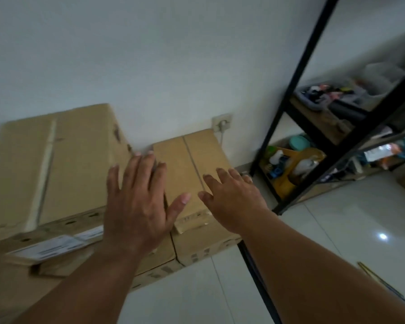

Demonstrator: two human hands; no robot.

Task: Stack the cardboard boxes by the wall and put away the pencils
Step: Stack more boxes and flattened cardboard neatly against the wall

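- Thin yellowish sticks (374,277), probably the pencils, lie on the floor tiles well behind the right fingers. They look light and easy to pinch up.
- Lower cardboard boxes (197,249) sit under the palms, flaps shut, contents unseen.
- Left hand (136,206) and right hand (232,202) have straight, spread fingers gripping nothing. Whether they touch cardboard cannot be told.
- Small cardboard box (185,160) lies beneath and just beyond the fingertips, against the wall, atop the lower boxes. It looks stiff; its weight is unknown. Grasp opposite side edges.
- Large cardboard box (63,164), left of the left fingers, is bulky and taped shut.
- Black shelf rack (298,73) stands right of the right fingers. Its grey tray (318,99) holds mixed small items.
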